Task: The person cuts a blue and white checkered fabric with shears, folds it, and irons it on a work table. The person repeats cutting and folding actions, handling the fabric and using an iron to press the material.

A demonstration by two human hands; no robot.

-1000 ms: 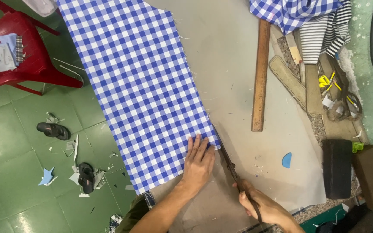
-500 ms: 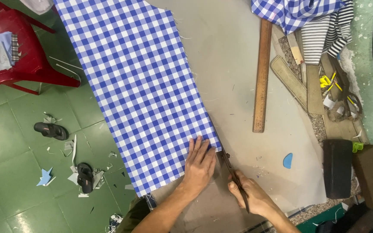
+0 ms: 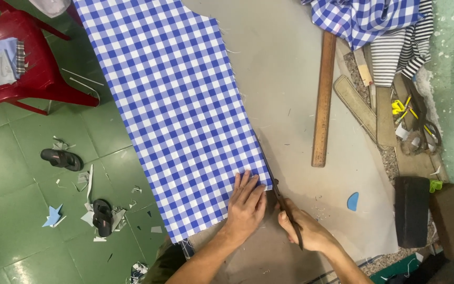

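Observation:
A long piece of blue and white checked cloth (image 3: pixel 179 110) lies across a grey table (image 3: pixel 290 79). My left hand (image 3: pixel 245 205) lies flat on the cloth's near right corner, fingers spread. My right hand (image 3: pixel 306 229) grips dark scissors (image 3: pixel 285 208), whose blades point along the cloth's right edge just beside my left hand.
A wooden ruler (image 3: pixel 322 100) lies to the right, with a blue chalk piece (image 3: pixel 352 201) nearer me. More checked and striped cloth (image 3: pixel 379 26), wooden pieces and dark blocks (image 3: pixel 411 210) crowd the right side. On the green floor stand a red chair (image 3: pixel 27 68) and sandals (image 3: pixel 61 159) among scraps.
My right hand has moved the scissors forward along the cloth's right edge, toward its near corner. My left hand stays pressed on the cloth. The view has shifted slightly.

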